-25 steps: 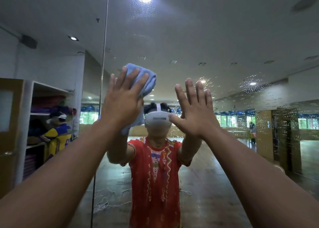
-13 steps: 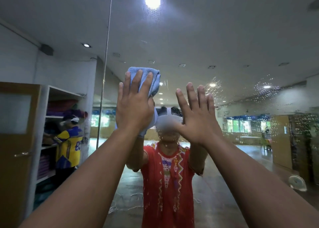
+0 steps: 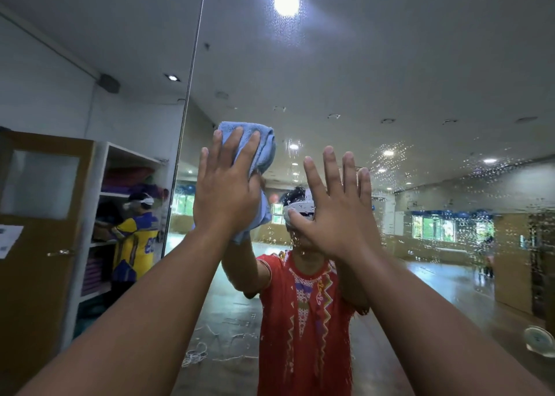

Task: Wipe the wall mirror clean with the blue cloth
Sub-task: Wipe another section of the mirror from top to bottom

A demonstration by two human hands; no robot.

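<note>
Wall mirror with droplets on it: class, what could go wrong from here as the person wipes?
1. The bare right hand seems pressed flat on the wall mirror: it may leave prints.
2. The left hand presses the blue cloth with straight fingers, without gripping: the cloth could slip down.
3. Droplets spread far right of the cloth: missed, they may dry into spots.

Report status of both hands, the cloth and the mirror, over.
Left hand open, pressing blue cloth to wall mirror. Right hand open, spread at the glass. Droplets cover the right side. Nothing in the way.
</note>
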